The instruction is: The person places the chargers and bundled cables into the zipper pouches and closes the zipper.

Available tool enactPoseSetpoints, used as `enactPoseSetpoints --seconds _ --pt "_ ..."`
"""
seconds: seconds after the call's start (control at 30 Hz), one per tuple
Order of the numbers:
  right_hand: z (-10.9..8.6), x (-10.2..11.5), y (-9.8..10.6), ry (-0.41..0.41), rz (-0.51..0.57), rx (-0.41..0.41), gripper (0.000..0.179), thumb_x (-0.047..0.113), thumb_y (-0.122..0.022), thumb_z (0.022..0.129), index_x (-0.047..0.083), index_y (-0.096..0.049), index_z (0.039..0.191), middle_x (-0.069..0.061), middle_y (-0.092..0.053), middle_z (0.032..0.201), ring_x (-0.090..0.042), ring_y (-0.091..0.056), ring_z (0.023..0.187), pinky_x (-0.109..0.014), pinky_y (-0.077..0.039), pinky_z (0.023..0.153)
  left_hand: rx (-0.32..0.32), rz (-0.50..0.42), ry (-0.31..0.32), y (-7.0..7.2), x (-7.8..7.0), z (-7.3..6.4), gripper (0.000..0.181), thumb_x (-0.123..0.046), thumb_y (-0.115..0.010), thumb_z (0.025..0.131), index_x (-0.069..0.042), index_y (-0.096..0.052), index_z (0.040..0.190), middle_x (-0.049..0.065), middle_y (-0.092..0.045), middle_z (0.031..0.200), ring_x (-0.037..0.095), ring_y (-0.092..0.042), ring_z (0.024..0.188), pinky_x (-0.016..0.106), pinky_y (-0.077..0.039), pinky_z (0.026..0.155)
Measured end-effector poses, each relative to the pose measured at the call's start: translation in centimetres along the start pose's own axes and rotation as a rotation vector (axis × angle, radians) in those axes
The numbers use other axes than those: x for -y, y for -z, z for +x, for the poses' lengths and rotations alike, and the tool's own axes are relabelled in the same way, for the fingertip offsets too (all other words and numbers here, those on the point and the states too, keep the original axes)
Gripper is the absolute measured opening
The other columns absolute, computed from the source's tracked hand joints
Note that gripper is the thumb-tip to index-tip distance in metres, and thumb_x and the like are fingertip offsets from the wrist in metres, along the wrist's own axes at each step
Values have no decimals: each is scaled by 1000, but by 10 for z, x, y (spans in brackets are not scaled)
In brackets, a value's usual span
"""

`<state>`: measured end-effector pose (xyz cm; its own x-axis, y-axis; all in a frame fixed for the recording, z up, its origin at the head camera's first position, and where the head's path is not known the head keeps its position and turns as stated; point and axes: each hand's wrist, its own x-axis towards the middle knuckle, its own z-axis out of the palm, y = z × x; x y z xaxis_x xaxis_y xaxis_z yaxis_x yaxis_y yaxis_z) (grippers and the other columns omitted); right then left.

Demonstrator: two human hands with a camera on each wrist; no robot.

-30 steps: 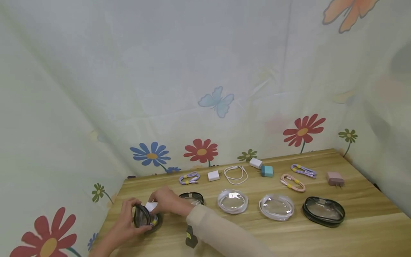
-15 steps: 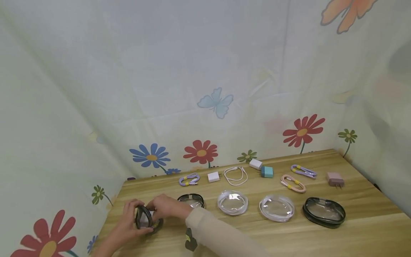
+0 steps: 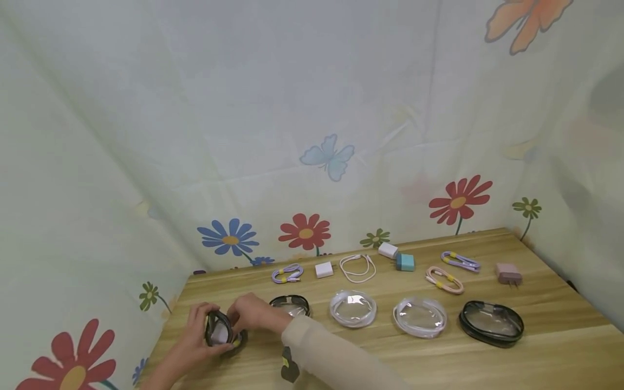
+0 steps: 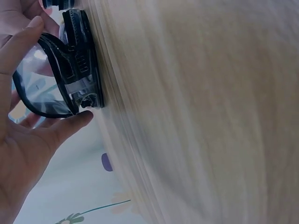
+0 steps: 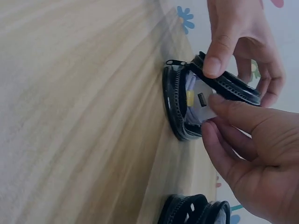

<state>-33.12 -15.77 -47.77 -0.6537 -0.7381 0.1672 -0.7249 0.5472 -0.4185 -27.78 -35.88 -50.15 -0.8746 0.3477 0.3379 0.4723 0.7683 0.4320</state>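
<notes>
My left hand [image 3: 191, 338] holds up the lid of a clear zip pouch with black edging [image 5: 174, 109], thumb on one side of the rim and fingers on the other. The pouch stands unzipped at the left of the table. Inside lies a coiled lilac cable [image 5: 190, 80] with a yellow tie [image 5: 190, 98]. A white charger [image 5: 205, 111] sits in the opening beside the cable, its USB port facing out. The thumb and fingers of my right hand [image 5: 266, 151] pinch the charger's edge. In the left wrist view, the pouch's lid hides most of the right hand.
To the right stand a second black-edged pouch [image 3: 291, 297], two white-edged pouches [image 3: 353, 324] and another black-edged one [image 3: 491, 341]. Behind them lie several cables and chargers, including a lilac cable [image 3: 287, 273], a teal charger [image 3: 405, 262] and a pink charger [image 3: 509, 273].
The white charger has moved from above the pouch's rim down into the opening, where it shows through the clear lid. My left hand keeps holding the lid.
</notes>
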Motion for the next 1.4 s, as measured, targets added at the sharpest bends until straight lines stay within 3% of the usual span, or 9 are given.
enactPoseSetpoints --seconds 0.17,0.33,0.57,0.83,0.97,1.1,1.27,1.33,1.4 --pt "-3 -8 10 -61 101 52 24 15 -81 88 16 -78 111 9 -76 99 4 -65 83 -9 -46 73 33 19 2 -3 -2 2 91 -36 -96 68 -4 -46 138 20 -42 135 43 -51 121 60 -50 91" --pt "-4 -16 26 -105 178 33 35 1 -70 92 9 -70 127 0 -72 119 -8 -69 103 -12 -50 78 48 74 -48 -5 -3 6 84 -41 -93 71 -2 -53 134 19 -53 133 41 -53 122 59 -49 93" --pt "-12 -17 41 -91 162 26 36 2 -69 93 10 -70 128 2 -70 123 -7 -68 103 -12 -50 74 140 133 -11 -5 -1 12 63 -47 -88 75 -12 -64 122 21 -53 136 45 -51 122 56 -50 88" --pt "-21 -17 39 -28 85 12 34 6 -70 94 16 -71 127 6 -70 124 -6 -68 103 -11 -50 77 173 204 -25 -5 -7 11 59 -47 -86 77 -7 -73 117 18 -57 127 39 -56 111 55 -50 89" --pt "-24 -15 41 -12 37 12 33 9 -71 94 18 -71 127 8 -70 124 -5 -67 103 -11 -49 78 199 204 -16 -2 -9 9 52 -47 -77 87 -8 -73 121 18 -56 130 41 -54 116 59 -48 92" --pt "-28 -9 42 23 -26 28 33 10 -71 95 17 -71 127 8 -69 123 -5 -67 101 -11 -48 78 143 227 -141 3 -5 2 35 -28 -73 94 -8 -71 123 18 -56 131 43 -52 120 62 -48 91" --pt "-34 2 41 58 -48 58 32 10 -71 95 16 -70 127 5 -70 120 -3 -67 98 -9 -47 77 18 294 -401 12 2 -7 58 3 -81 73 -11 -68 128 14 -58 132 33 -55 117 47 -55 84" --pt "-36 5 41 58 -44 62 32 11 -71 95 16 -71 127 6 -70 119 -2 -66 96 -9 -47 76 61 292 -437 16 2 -8 74 8 -78 66 -16 -64 134 10 -56 138 29 -53 121 43 -56 85" --pt "-38 6 41 53 -43 64 31 14 -71 96 17 -71 127 7 -70 119 -1 -65 96 -9 -47 76 159 293 -433 19 2 -8 89 9 -76 62 -23 -57 143 7 -50 146 28 -50 127 43 -56 89"
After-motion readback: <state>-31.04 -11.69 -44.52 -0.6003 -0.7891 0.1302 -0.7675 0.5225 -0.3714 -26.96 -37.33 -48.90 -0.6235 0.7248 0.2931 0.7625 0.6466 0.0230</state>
